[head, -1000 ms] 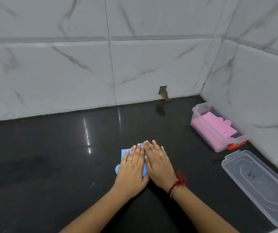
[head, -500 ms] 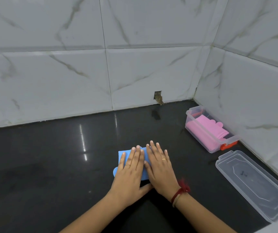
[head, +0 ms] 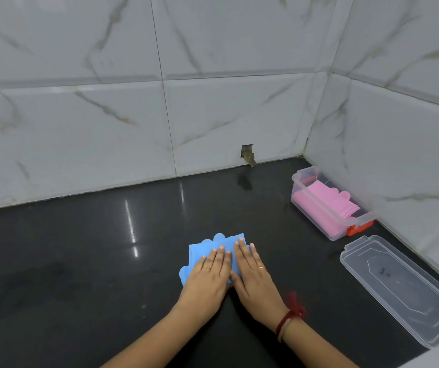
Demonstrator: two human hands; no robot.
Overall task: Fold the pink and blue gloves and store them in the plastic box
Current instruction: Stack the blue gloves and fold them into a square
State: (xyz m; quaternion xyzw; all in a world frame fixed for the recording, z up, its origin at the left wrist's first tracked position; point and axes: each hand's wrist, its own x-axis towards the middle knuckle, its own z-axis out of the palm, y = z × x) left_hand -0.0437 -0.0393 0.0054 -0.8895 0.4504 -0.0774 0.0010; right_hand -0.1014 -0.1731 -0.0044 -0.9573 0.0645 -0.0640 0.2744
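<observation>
Blue gloves mid-fold at lower centre – left hand and right hand flat, pressing, gripping nothing – next: lift into plastic box, right, beside pink gloves.

No legible text, label, brand, number or sign anywhere in view. Only candidate: a small dark mark on the clear lid lying flat on the counter, too small and blurred to read as characters. The plastic box shows bare transparent walls with no print readable on them; its red latch carries no readable marking. The blue glove and the pink gloves are plain-coloured on the surfaces that show. The wall tiles bear veining only.
</observation>
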